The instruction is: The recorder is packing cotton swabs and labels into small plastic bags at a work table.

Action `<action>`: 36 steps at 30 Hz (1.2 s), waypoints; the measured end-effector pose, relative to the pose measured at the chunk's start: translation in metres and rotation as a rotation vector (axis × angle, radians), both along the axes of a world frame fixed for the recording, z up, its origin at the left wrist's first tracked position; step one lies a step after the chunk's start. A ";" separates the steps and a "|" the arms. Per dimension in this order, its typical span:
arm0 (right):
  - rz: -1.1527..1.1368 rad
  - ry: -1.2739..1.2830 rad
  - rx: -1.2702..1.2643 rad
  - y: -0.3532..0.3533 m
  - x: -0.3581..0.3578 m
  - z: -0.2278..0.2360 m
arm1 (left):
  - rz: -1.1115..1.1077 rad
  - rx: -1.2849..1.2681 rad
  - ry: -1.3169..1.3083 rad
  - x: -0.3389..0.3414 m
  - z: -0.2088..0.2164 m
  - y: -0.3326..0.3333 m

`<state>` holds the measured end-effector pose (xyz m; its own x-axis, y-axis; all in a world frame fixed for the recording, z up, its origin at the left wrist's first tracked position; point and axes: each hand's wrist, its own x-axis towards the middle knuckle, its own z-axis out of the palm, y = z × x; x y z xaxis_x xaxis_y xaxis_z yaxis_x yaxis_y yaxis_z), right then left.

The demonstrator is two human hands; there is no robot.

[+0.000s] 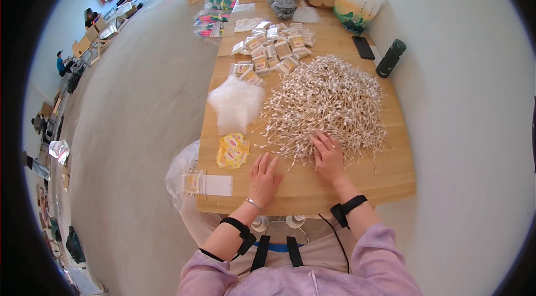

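A large heap of cotton swabs (329, 100) with white tips and pale sticks covers the middle right of the wooden table. My right hand (330, 161) rests on the heap's near edge, its fingers stretched over the swabs; no swab shows gripped in it. To the left of the heap, my left hand (265, 180) lies on the bare wood with fingers apart, holding nothing. Just beyond and left of it is a loose stack of yellow printed cards (233, 151). Past the cards lies a pile of clear plastic bags (237, 105).
Filled swab packs (282, 48) are heaped toward the far side. A small open box (215, 184) sits at the near left edge, over a hanging plastic bag (180, 176). A phone (363, 48) and dark green bottle (391, 58) stand at the right by the wall.
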<state>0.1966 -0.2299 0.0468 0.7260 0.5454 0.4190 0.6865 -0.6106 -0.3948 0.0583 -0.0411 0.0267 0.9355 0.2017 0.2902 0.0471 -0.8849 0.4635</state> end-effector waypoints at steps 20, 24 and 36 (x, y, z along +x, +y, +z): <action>-0.453 0.040 -0.060 -0.002 0.086 0.010 | 0.018 0.064 0.058 -0.002 0.001 -0.003; -0.463 -0.086 0.015 0.033 0.003 -0.002 | 0.067 -0.036 0.054 -0.002 0.008 -0.003; -0.081 -0.008 -0.027 0.042 -0.072 -0.023 | 0.055 0.056 -0.040 0.018 -0.008 0.036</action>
